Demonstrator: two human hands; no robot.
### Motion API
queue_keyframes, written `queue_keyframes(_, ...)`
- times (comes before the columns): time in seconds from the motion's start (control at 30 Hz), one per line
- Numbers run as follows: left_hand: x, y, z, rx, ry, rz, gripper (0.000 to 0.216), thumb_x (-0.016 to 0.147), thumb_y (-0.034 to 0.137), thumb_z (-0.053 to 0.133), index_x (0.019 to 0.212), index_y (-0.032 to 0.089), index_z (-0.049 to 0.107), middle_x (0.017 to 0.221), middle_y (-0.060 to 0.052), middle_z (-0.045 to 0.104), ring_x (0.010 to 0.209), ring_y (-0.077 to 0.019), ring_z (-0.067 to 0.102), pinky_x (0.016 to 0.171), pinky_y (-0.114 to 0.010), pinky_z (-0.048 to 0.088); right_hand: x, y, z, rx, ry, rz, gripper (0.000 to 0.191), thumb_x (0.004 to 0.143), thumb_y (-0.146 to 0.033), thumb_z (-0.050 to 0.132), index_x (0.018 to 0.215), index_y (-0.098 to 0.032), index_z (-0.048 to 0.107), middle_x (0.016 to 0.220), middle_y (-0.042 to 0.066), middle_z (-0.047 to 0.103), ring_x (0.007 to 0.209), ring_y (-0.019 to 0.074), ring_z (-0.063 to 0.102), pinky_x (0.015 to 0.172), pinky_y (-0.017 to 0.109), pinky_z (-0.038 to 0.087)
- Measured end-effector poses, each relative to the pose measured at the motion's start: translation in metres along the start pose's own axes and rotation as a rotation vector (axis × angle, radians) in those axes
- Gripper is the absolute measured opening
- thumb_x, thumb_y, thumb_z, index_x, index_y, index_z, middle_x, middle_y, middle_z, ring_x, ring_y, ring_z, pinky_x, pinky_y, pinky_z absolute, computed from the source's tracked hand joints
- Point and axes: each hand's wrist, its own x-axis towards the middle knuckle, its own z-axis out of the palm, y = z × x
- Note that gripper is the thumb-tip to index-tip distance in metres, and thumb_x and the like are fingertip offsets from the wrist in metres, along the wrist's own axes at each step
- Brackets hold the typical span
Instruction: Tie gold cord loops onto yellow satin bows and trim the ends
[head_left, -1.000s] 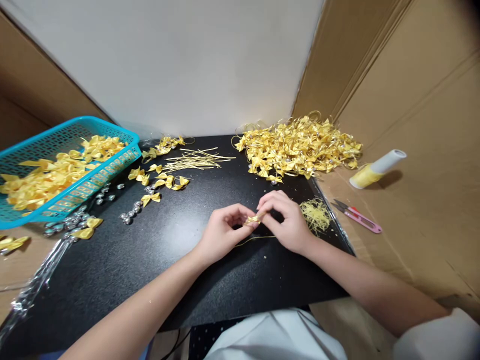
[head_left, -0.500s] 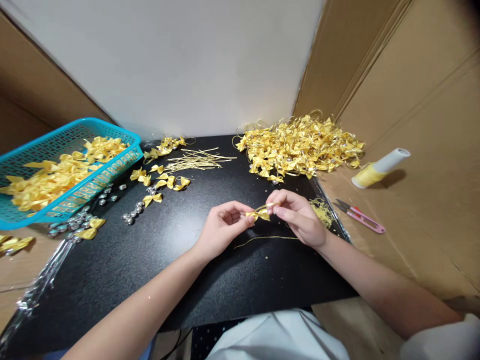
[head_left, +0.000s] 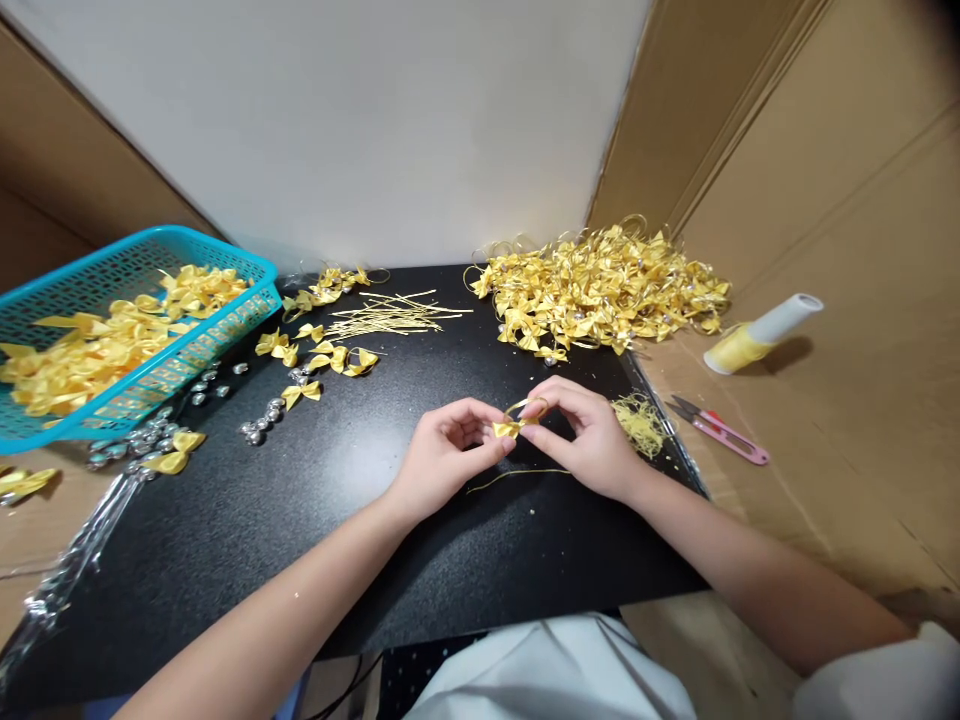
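Note:
My left hand (head_left: 442, 458) pinches a small yellow ribbon bow (head_left: 508, 428) between thumb and fingers above the black mat (head_left: 315, 500). My right hand (head_left: 589, 440) pinches a thin gold cord (head_left: 525, 407) that curves in a loop over the bow. One more length of gold cord (head_left: 517, 473) lies on the mat just under both hands. A small heap of yellow thread trimmings (head_left: 637, 422) sits right beside my right hand.
A turquoise basket (head_left: 187, 345) of yellow bows stands at the left. Loose bows (head_left: 322, 360), silver bells (head_left: 262, 425) and cut gold cords (head_left: 390, 315) lie mid-mat. A big pile of finished bows (head_left: 600, 290) sits at the back right. Pink snips (head_left: 724, 432) and a yellow thread spool (head_left: 757, 335) lie on cardboard.
The hands drew slightly apart and came back together. My right hand has bent the gold cord from a straight strand into a loop over the bow.

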Motion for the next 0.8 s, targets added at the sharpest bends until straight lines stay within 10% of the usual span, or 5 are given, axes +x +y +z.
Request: queue_keyframes(0.8, -0.0040, 0.0036, 0.0014, 0.067, 0.092, 0.108, 0.015, 0.075, 0.030, 0.074, 0.082, 0.016, 0.070, 0.070, -0.002, 0.070, 0.062, -0.0115, 0.063, 0.061, -0.022, 0.051, -0.0068, -0.0040, 0.0015, -0.059, 0.081, -0.204, 0.013, 0.080, -0.011, 0.067, 0.081, -0.023, 0.061, 0.081, 0.002, 0.066, 0.077, 0.0152, 0.063, 0.069, 0.031, 0.053)
